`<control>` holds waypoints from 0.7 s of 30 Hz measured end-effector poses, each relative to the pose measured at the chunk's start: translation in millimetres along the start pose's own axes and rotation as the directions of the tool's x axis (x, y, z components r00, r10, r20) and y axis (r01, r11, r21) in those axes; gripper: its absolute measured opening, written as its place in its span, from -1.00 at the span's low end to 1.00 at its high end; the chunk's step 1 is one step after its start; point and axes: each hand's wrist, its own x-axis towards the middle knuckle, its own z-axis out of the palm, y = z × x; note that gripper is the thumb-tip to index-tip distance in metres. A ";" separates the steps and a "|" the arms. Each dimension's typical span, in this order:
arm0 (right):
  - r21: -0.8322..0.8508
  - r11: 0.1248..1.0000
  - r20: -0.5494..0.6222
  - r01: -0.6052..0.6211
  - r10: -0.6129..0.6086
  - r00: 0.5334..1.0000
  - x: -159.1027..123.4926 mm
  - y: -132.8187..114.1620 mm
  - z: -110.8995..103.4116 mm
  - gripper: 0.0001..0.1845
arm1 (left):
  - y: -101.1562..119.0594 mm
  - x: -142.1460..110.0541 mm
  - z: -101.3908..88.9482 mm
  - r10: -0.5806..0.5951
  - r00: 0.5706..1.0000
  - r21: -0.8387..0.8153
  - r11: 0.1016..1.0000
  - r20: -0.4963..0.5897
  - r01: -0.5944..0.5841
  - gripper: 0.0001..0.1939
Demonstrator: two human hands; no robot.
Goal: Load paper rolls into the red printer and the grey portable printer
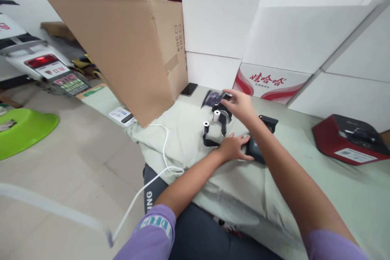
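Dark item [211, 98] blurred in right fingers [228, 105], green basin [29, 130] cropped left, red-black device [335, 140] cropped right

Exp OK: bright, even indoor lt, approx overhead judging by soft shadows under L hand [233, 148] and beside red/blk unit [350, 140] nr table's [292, 138] R edge. White panels [221, 24] along far edge v. flat, low contrast. Floor tiles [122, 187] w/ faint sheen. Motion blur on dark item [211, 98] in R hand [239, 103]; white strip [48, 203] off table's L edge badly smeared. Wide-angle stretch twd frame corners, carton [122, 44] skewed. Big red lettering [268, 79] legible, small print mushy.
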 end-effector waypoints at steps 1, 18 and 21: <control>-0.058 0.998 0.049 0.021 -0.018 0.999 5.7 -5.0 17.9 -0.53 | -1.6 0.4 1.2 0.027 0.999 -0.016 0.999 -0.023 -0.028 -0.17; -0.540 0.830 0.375 0.140 0.089 0.923 21.1 1.1 105.1 -0.63 | -25.5 5.6 15.3 0.028 0.998 0.040 0.999 0.057 -0.030 -0.28; -0.503 0.850 0.357 0.155 0.041 0.933 18.6 -4.2 95.7 -0.55 | -19.2 3.3 10.5 0.084 0.996 0.075 0.993 0.023 -0.086 -0.30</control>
